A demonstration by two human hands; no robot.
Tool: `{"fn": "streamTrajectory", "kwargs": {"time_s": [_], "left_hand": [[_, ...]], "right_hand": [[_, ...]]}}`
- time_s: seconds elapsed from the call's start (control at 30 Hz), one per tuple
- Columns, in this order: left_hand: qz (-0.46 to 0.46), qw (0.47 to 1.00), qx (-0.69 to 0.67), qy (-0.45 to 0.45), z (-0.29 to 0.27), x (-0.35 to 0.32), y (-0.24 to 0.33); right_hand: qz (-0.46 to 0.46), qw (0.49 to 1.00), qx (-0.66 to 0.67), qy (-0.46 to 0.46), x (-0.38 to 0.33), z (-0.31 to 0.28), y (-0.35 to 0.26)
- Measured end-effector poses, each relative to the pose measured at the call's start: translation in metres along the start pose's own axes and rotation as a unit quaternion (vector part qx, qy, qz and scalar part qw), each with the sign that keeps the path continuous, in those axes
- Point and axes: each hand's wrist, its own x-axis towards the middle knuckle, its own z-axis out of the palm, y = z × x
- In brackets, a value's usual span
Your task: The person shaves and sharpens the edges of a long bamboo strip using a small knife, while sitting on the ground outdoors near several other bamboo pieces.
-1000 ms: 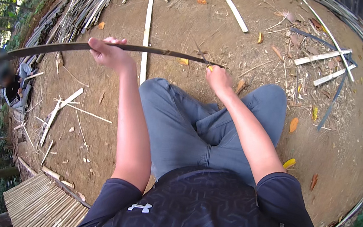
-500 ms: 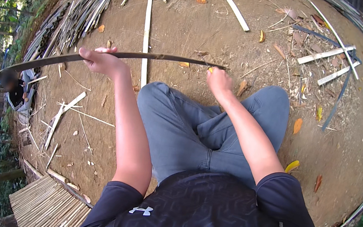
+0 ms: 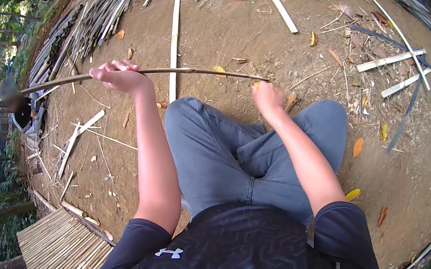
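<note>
My left hand [image 3: 118, 76] is closed round a long, thin, brown strip [image 3: 180, 69], which looks like split bamboo. The strip curves from the far left, past my left hand, to a thin tip near my right hand. My right hand [image 3: 268, 99] is a closed fist just below that tip. A small yellow thing [image 3: 256, 84] shows at its fingers; the rest of it is hidden. Whether the fist touches the strip I cannot tell. Both arms reach out over my crossed legs [image 3: 214, 145].
Piles of split strips [image 3: 103, 12] lie at the upper left. A pale strip [image 3: 173, 39] lies beyond my left knee, and cut pieces [image 3: 391, 61] lie at the right. A slatted mat [image 3: 62, 245] is at the lower left. Another person [image 3: 26, 114] sits at the far left.
The strip has turned in my left hand, from its broad dark face to a narrower, browner side. My right hand has shifted slightly right, the yellow thing moving with it.
</note>
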Motion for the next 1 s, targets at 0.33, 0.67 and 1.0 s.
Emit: {"fn": "streamTrajectory", "kwargs": {"time_s": [0.33, 0.67, 1.0], "left_hand": [[-0.026, 0.999, 0.012, 0.020, -0.005, -0.006, 0.009], [-0.007, 1.000, 0.009, -0.009, -0.004, -0.002, 0.001], [-0.026, 1.000, 0.000, 0.001, -0.001, 0.001, -0.003]], "right_hand": [[0.038, 0.998, -0.039, -0.023, -0.008, 0.022, -0.003], [0.088, 0.995, -0.040, -0.034, 0.019, 0.044, 0.021], [0.197, 0.977, -0.003, -0.078, 0.028, 0.056, 0.059]]}}
